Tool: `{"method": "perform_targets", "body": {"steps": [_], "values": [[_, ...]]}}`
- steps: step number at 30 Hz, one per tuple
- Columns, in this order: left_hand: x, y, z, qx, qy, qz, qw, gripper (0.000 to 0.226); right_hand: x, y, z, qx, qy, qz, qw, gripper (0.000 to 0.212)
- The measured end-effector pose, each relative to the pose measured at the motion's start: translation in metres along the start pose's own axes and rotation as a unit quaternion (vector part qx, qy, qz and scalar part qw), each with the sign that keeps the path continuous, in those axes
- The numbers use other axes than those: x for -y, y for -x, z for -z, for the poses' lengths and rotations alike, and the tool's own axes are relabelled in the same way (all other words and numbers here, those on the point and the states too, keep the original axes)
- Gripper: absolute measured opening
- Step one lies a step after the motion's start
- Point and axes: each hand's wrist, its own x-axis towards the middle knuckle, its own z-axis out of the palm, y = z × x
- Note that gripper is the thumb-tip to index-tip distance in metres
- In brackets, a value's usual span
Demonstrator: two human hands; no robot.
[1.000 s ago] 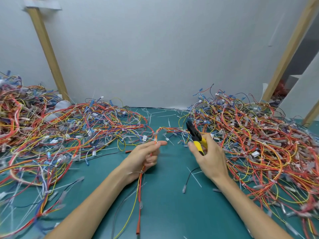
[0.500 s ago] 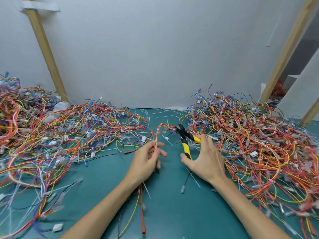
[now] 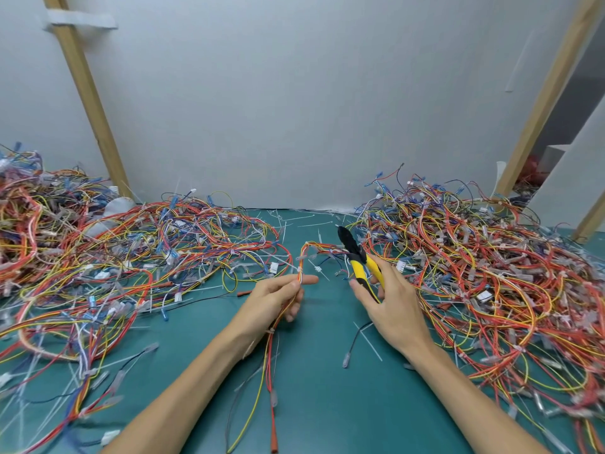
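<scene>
The left hand [image 3: 278,299] pinches a wire bundle [image 3: 305,249] between thumb and forefinger; the right hand [image 3: 391,306] curls round yellow-handled cutters [image 3: 355,257], blades raised just beyond the left fingertips; a white tie [image 3: 271,330] below those fingers looks uncut, so snipping probably remains; severed ties [image 3: 306,224] litter the mat [image 3: 327,404] beyond; a tangled heap [image 3: 491,273] crowds the right fingers.

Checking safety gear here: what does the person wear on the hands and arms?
Nothing visible: left hand and right hand are ungloved and ringless; left forearm and right forearm are bare to the frame edge, no sleeve, watch or band.
</scene>
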Motion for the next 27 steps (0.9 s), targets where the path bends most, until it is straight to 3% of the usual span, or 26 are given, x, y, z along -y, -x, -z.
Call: {"method": "perform_targets", "body": {"steps": [5,8,11,16,20,27], "values": [[-0.001,0.002,0.01,0.029,0.034,0.021,0.999,0.026,0.001,0.0,0.001,-0.016,-0.019,-0.013,1.0,0.038],[-0.003,0.003,0.01,0.01,0.039,0.031,0.999,0.029,0.003,0.001,0.004,-0.021,-0.016,-0.013,1.0,0.04],[-0.002,0.004,0.005,-0.033,0.021,0.025,0.999,0.016,0.007,0.002,0.009,-0.029,0.026,0.007,0.999,0.049],[0.002,0.004,-0.004,-0.114,-0.088,-0.006,0.99,0.011,0.013,0.004,0.009,-0.012,0.055,0.024,0.998,0.057],[0.004,0.005,-0.001,-0.179,-0.226,-0.054,0.956,0.013,0.009,0.003,0.011,0.0,0.064,0.049,0.997,0.056],[0.003,0.003,0.005,-0.21,-0.258,-0.059,0.941,0.012,0.009,0.001,0.011,0.027,0.089,0.086,0.992,0.053]]}}
